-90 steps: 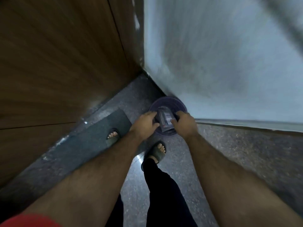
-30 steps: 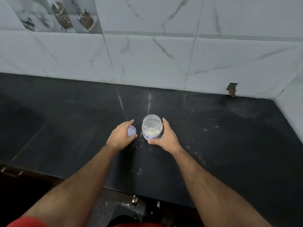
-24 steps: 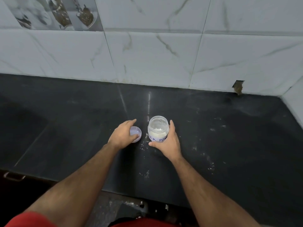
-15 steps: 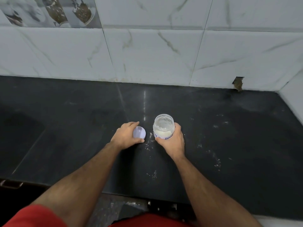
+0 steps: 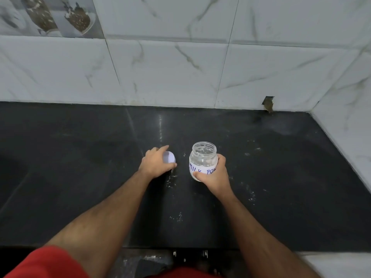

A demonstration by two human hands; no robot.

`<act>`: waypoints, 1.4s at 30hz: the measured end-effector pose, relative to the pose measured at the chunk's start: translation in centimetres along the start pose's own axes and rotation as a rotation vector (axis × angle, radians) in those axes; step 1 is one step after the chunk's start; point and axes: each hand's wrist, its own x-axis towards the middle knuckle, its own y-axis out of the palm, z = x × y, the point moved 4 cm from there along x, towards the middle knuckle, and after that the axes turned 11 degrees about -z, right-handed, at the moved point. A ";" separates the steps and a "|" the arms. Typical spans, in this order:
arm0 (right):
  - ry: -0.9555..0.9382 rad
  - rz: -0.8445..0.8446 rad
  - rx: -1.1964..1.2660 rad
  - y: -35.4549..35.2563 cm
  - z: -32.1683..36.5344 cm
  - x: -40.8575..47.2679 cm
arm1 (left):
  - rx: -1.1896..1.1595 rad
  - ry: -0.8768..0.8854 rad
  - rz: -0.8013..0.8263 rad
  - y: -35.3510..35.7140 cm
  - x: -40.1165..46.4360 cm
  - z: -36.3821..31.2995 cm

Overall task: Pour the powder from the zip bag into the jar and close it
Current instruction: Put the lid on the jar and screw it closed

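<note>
A: A black stone counter (image 5: 80, 177) runs under white marble-look wall tiles (image 5: 180, 73). Where is the jar?

B: The clear plastic jar with the handwritten white paper label (image 5: 203, 160) stands upright near the counter's middle, mouth open. The right hand (image 5: 213, 178) grips its lower body, fingers and thumb curled round the label.

A: And the lid?

B: The small round pale-lilac lid (image 5: 169, 157) is just left of the jar, held under the left hand (image 5: 155, 164), whose fingers curl over it. White powder specks (image 5: 170, 180) lie scattered on the counter between the hands. No zip bag shows.

A: So closing looks next?

B: Likely. The person should keep the jar braced, seat the lid level on the mouth, then turn it gently so the threads catch cleanly.
</note>
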 end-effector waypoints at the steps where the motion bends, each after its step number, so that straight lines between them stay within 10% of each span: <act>1: 0.002 0.009 0.008 -0.3 0.1 0.0 | -0.122 -0.047 -0.016 -0.1 0.4 -0.7; 7: 0.022 0.038 0.112 -2.4 0.5 0.3 | -0.973 -0.312 -0.005 -0.7 2.2 -5.8; 14: 0.067 0.124 0.266 -3.5 1.1 0.4 | -1.304 -0.371 0.140 -0.9 2.6 -10.7; 32: 0.067 0.037 0.376 -7.6 4.2 3.1 | -1.167 -0.231 0.266 -4.1 1.2 -13.3; 42: -0.199 -0.118 0.026 -7.2 7.2 1.1 | -1.157 -0.083 0.251 -4.8 0.5 -16.8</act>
